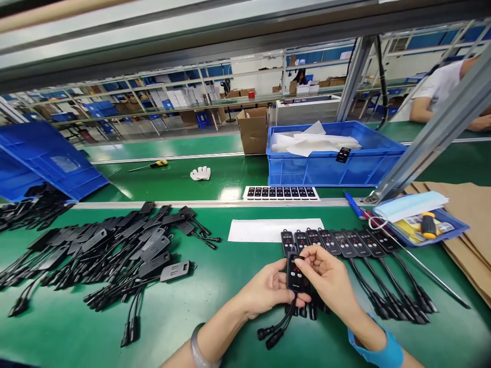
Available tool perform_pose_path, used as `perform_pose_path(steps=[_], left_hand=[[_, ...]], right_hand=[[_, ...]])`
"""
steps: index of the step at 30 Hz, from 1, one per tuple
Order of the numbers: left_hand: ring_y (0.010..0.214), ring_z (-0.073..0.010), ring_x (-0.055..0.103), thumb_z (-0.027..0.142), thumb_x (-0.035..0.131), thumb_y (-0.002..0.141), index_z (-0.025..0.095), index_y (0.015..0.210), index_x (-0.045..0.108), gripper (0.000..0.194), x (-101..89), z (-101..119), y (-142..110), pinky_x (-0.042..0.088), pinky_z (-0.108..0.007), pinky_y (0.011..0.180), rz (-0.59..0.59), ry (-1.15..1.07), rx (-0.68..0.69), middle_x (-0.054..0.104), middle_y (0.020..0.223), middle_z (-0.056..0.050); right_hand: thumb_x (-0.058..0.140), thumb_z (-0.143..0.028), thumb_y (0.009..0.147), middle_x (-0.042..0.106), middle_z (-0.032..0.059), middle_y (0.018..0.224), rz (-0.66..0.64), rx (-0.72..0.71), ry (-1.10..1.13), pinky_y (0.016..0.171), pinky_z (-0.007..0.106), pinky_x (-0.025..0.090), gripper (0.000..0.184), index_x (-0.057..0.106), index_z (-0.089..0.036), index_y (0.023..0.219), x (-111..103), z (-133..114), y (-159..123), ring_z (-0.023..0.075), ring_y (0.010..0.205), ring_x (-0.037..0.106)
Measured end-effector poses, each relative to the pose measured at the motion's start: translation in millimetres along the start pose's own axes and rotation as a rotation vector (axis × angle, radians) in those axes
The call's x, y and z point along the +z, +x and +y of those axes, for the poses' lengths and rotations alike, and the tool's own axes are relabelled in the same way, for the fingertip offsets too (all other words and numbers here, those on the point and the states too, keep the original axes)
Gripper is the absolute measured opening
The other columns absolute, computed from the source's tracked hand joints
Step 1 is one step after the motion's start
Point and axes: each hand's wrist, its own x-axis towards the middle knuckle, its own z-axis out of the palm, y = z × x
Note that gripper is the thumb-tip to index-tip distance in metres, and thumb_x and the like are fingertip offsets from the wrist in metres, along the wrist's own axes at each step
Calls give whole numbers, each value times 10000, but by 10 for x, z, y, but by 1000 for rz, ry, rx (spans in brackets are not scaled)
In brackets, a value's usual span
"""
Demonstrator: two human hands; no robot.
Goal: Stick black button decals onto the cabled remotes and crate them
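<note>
My left hand point(268, 289) is closed around a small black controller point(296, 276) with grey buttons on its face. Two short cables with black connectors point(274, 335) hang from its lower end. My right hand point(326, 273) is at the upper right of the same controller, its thumb on the front face and its fingers curled at the top edge. Behind my hands lies a row of similar controllers point(347, 244) with labelled faces, cables toward me. To the left is a heap of black controllers point(153, 248), some showing plain backs.
A label sheet point(282, 192) and a white backing strip point(253, 230) lie beyond my hands. A blue bin point(326, 168) holds white sheets. At right are a blue tray point(456, 230), a long metal rod point(429, 273) and cardboard point(468, 220). A frame post point(433, 128) slants across; another person sits behind it.
</note>
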Motion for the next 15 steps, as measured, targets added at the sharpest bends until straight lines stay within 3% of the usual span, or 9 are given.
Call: perform_pose_path(steps=[15], left_hand=[[866,-230,689,229,708,735,175,1221,503,531,26,17,-8,538,-312,791,17,126,-2,674,887,-80]], right_hand=[[656,-434,751,512,-33,567,8,44,-20,452,221,425,258,562,-194,769,4,-17,8,110,497,485]])
